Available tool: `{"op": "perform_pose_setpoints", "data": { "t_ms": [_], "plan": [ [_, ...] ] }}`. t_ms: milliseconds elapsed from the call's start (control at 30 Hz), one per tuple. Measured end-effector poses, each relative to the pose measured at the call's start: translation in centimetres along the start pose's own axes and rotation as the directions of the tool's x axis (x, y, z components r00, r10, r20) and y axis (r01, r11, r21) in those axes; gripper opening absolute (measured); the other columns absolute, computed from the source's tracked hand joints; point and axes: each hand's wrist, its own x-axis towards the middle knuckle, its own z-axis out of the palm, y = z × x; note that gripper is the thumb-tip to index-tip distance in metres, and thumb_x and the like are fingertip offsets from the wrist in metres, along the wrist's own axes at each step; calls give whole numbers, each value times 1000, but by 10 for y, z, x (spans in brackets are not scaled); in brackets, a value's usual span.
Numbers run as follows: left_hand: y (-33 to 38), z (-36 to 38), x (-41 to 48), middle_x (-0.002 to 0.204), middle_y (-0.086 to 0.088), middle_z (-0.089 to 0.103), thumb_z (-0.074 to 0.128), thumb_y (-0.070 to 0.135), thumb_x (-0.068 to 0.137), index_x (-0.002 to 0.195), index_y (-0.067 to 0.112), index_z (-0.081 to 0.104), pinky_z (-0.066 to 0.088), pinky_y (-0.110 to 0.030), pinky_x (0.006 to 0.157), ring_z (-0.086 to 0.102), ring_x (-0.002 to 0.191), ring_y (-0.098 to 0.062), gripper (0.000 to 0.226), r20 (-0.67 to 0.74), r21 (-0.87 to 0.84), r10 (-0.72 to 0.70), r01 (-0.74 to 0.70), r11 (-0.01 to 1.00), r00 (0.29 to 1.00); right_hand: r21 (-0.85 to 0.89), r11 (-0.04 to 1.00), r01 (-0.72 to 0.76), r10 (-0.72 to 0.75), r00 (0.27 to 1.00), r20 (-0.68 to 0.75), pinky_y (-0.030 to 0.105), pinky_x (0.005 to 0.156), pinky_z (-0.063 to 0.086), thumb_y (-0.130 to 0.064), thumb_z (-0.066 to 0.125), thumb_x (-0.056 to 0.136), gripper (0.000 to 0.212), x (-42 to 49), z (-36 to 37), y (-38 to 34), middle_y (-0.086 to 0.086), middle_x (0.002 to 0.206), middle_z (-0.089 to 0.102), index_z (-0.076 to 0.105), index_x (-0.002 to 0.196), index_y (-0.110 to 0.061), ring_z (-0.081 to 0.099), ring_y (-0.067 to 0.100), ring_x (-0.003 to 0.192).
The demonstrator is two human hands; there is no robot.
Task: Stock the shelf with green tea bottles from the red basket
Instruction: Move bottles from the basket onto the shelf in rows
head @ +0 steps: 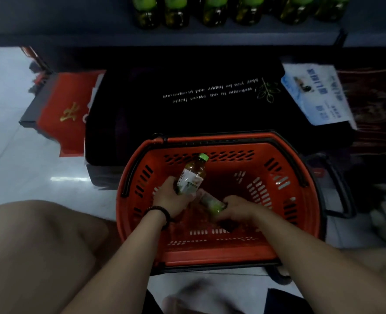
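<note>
Both hands are down inside the red basket (pixel 210 252), which stands on the pale floor (pixel 17 143) just near of a black mat (pixel 187 109) with white lettering. The left hand (pixel 172 200), a dark bead bracelet (pixel 162 211) on its wrist, grips a green tea bottle (pixel 193 175) round its lower body; the bottle tilts so that its green cap points far and a little right. The right hand (pixel 237 209) is curled round a second bottle (pixel 211 201) lying low in the basket, blurred, just beside the first. On the far shelf (pixel 164 35) a row of green-capped bottles (pixel 214 14) stands upright. A red mat (pixel 67 114) lies to the left and a blue-and-white packet (pixel 316 94) to the right
</note>
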Motion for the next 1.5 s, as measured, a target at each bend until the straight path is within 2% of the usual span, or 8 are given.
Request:
{"op": "perform_pose_setpoints", "data": {
  "t_ms": [233,433,600,733,833,1067,1233,1500],
  "plan": [
    [52,-23,-35,106,7,77,84,34,90,126,27,63,62,-34,82,76,96,-14,41,-55,-242,173,-181,953,983,455,850,265,-231,964,-129,46,95,58,-33,91,65,50,-81,-29,-7,13,105,82,81,110,-15,78,30,98],
    [105,-50,-55,114,0,83,89,40,83,119,35,72,59,-57,104,79,109,-28,40,13,-497,198,-165,852,980,798,514,314,-402,910,-99,35,62,58,-17,67,70,58,-129,-47,-50,26,105,73,66,125,1,73,35,81],
    [150,-82,-58,118,-3,82,87,38,89,119,32,69,54,-58,109,76,115,-30,36,69,-495,243,-178,850,968,689,527,498,-419,857,-299,37,60,60,-25,88,74,59,-156,-49,-98,15,88,74,65,122,0,75,33,80],
    [178,-106,-54,114,-6,83,86,37,89,132,21,68,58,-59,105,79,111,-32,49,43,-535,308,-238,811,950,557,559,614,-433,789,-436,49,92,61,-14,91,72,56,-166,-65,-129,18,108,80,69,123,-7,77,36,102],
    [179,-110,-52,119,-8,82,86,40,89,132,22,69,59,-59,103,78,112,-32,50,43,-583,338,-251,773,940,480,595,645,-447,761,-470,33,87,61,0,86,78,53,-169,-76,-149,11,110,80,66,125,-11,76,27,106],
    [189,-116,-57,120,3,77,78,49,93,125,34,65,60,-52,103,74,112,-20,37,-185,-551,412,-442,708,892,438,574,691,-464,716,-521,36,96,58,-9,90,79,60,-175,-94,-200,4,115,80,64,132,-21,75,21,111],
    [205,-157,-43,110,-1,81,98,66,51,126,20,66,68,-46,87,81,99,-19,93,-271,-464,417,-497,733,868,370,554,746,-526,658,-539,34,93,61,-9,90,80,52,-182,-104,-255,4,109,82,70,127,-17,78,17,104],
    [196,-239,-6,107,-16,82,94,22,75,121,13,77,64,-43,78,78,89,-26,50,-273,-638,409,-482,601,871,279,560,780,-542,599,-589,40,96,62,-15,94,76,58,-161,-93,-322,-2,110,81,67,127,-24,77,15,106]
  ]
}}
